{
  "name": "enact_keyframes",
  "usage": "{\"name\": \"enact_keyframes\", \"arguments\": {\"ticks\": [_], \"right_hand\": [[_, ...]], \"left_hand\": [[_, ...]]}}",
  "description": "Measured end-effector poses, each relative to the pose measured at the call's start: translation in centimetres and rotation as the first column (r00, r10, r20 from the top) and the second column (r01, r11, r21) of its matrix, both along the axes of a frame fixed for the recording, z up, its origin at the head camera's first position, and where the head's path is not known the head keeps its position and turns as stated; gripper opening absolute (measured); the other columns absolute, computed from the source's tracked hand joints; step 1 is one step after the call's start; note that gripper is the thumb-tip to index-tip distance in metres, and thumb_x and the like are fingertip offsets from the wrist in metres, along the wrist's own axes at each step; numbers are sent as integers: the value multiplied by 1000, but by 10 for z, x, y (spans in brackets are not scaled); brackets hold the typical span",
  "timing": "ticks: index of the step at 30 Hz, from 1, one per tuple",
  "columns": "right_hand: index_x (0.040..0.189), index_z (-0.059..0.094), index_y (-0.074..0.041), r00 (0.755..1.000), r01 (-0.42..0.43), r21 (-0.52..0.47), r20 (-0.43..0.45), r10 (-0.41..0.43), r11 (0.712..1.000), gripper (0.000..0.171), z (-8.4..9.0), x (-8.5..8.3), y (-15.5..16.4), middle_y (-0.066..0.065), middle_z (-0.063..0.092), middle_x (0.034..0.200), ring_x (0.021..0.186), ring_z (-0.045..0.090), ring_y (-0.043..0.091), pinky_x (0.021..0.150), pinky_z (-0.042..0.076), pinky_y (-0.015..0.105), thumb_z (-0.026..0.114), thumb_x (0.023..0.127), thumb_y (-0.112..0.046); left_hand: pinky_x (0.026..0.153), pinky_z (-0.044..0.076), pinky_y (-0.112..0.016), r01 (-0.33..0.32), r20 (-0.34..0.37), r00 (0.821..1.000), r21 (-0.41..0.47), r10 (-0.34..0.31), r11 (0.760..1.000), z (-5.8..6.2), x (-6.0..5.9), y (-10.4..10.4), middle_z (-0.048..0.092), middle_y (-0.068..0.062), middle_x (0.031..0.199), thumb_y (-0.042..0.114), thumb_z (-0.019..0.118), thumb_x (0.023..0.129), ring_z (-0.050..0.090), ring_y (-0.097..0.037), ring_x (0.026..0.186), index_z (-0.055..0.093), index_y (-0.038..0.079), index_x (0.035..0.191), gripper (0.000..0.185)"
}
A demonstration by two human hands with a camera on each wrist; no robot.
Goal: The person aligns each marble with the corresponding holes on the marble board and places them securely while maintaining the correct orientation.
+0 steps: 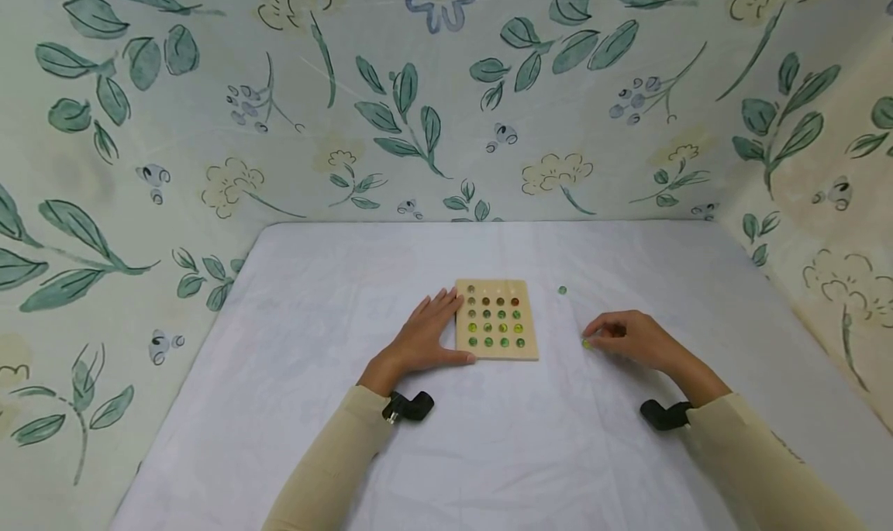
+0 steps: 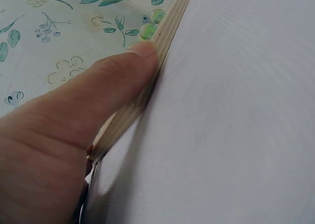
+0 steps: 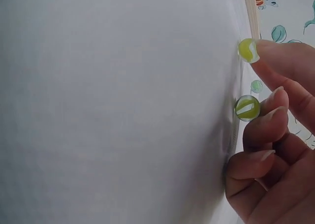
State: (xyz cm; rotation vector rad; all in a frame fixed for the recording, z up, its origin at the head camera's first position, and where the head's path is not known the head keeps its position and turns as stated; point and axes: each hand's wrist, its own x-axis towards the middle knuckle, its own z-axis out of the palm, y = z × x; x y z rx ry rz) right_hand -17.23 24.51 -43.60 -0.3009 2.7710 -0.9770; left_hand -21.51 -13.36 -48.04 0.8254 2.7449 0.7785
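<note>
A square wooden board (image 1: 496,351) holds rows of glass marbles, reddish brown, green and yellow-green. My left hand (image 1: 427,336) lies along its left side, fingers spread at the upper left edge and thumb on the near corner. In the left wrist view, that thumb (image 2: 118,76) presses the board's edge. To the right of the board, my right hand (image 1: 631,341) is low over the cloth with loosely bent fingers. A yellow-green marble (image 3: 248,50) is at its thumb tip, and another yellow-green marble (image 3: 247,108) is at its fingertips. A gap shows between thumb and forefinger.
One green marble (image 1: 562,290) lies on the white cloth (image 1: 279,407), to the right of the board's far corner. Patterned fabric (image 1: 418,97) with leaves and flowers hangs behind the table and at both sides. Each wrist carries a black camera.
</note>
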Motion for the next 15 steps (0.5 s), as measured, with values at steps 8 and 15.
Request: {"name": "enact_keyframes", "arguments": {"ticks": [8, 15], "right_hand": [[95, 75, -14, 1000, -21, 23, -7, 21, 1000, 13, -2, 1, 0, -1, 52, 73, 71, 46, 13, 56, 37, 22, 75, 85, -22], [93, 74, -13, 1000, 0, 36, 1, 0, 999, 13, -3, 2, -3, -1, 52, 75, 74, 46, 14, 57, 37, 23, 76, 84, -23]], "left_hand": [[119, -1, -31, -2, 2, 1000, -4, 2, 1000, 1, 1, 0, 9, 5, 161, 73, 67, 71, 1, -11, 148, 17, 19, 156, 113], [120, -1, -32, 2, 1, 1000, -2, -2, 1000, 1, 1, 0, 9, 4, 161, 72, 67, 71, 2, -12, 148, 17, 18, 156, 113]]}}
